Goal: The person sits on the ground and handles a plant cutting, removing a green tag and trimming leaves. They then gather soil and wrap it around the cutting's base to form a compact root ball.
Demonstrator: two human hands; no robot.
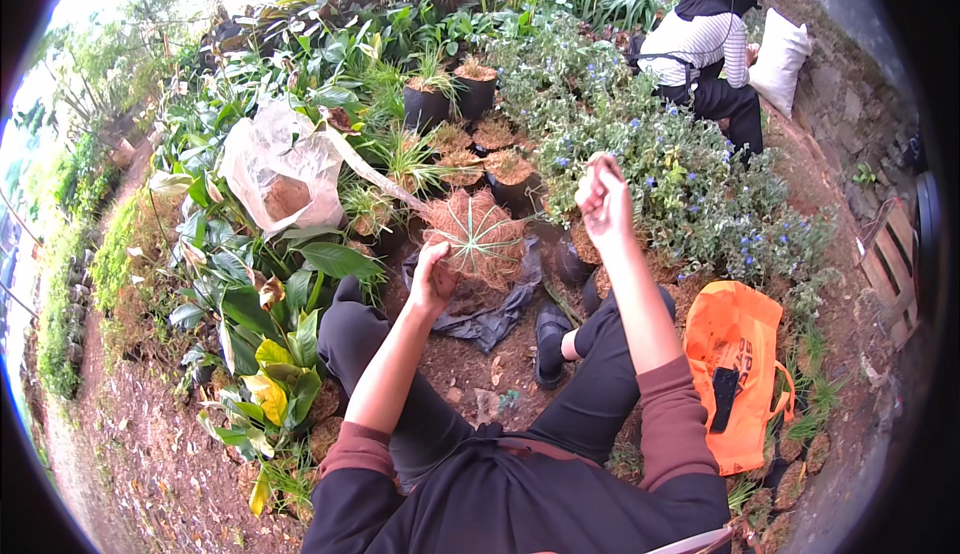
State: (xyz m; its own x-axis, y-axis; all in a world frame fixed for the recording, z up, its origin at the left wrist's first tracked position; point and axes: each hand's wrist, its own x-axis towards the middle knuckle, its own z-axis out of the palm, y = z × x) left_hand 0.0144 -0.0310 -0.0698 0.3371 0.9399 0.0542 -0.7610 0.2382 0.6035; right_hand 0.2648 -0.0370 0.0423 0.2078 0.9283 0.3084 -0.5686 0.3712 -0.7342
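Note:
A round ball of brown coconut fibre (491, 257), bound with green string (472, 237) radiating from one point, is in front of my knees. My left hand (435, 278) grips its lower left side. From the ball a pale, thick stem (371, 171) runs to the upper left. My right hand (604, 197) is raised to the right of the ball with its fingers curled together. A strand leads from the ball's right edge towards this hand, seemingly pinched in it; the strand is too thin to follow all the way. Below the ball lies a crumpled dark plastic sheet (487, 329).
A clear plastic bag (281, 167) holding brown fibre stands at left among leafy plants. Potted grasses (427, 100) and blue-flowered plants (637, 133) are ahead. An orange bag (735, 329) with a phone (724, 398) on it lies right. Another person (697, 51) sits near a white sack (780, 62).

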